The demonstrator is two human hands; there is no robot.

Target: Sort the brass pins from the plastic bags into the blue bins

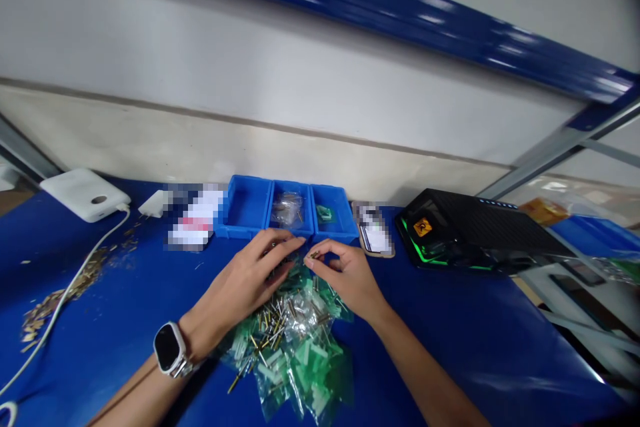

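Note:
My right hand (353, 277) pinches a small brass-coloured metal part (314, 255) between thumb and forefinger. To its left, my left hand (253, 277) reaches over the pile with fingers stretched and apart; its underside is hidden. Below both hands lies a heap of loose metal pins (273, 327), gold and silver in colour. Clear plastic bags (305, 313) with more metal pieces are mixed in. Green-tinted bags (315, 370) holding pale strips lie nearest to me. Just beyond my fingers stands a blue tray (245, 205) with three compartments; its middle and right ones hold small bags.
A black device with green lights (450, 230) and a phone (375, 230) stand right of the tray. On the left are a white power bank (85, 195), its cable (85, 280), a white plug (156, 203) and scattered brownish bits (75, 283). A wall rises behind.

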